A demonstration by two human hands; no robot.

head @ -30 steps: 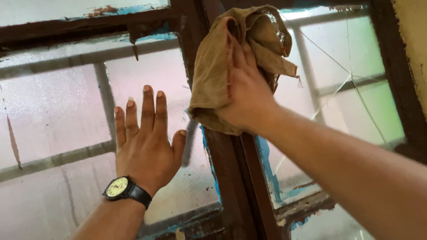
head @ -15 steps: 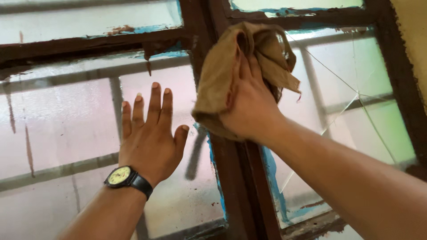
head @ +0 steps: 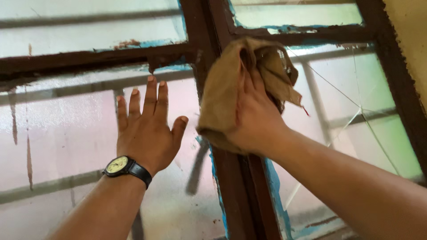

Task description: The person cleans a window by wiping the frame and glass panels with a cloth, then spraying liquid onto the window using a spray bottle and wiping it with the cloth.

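Observation:
My right hand (head: 255,118) presses a crumpled brown cloth (head: 224,89) against the dark brown wooden upright of the window frame (head: 231,178), near where it meets the crossbar. My left hand (head: 147,129) lies flat, fingers spread, on the frosted glass pane (head: 58,129) left of the upright. It holds nothing. A black wristwatch (head: 124,168) with a pale dial sits on my left wrist.
The right pane (head: 356,89) is cracked, with lines running across it. Blue paint smears edge the frame beside the glass (head: 271,178). A yellowish wall (head: 411,31) borders the window at the right. Bars show dimly behind the glass.
The view has shifted upward, so the crossbar and both hands sit lower in the frame. My right hand and cloth have slid slightly down the upright. My left hand stays flat on the glass.

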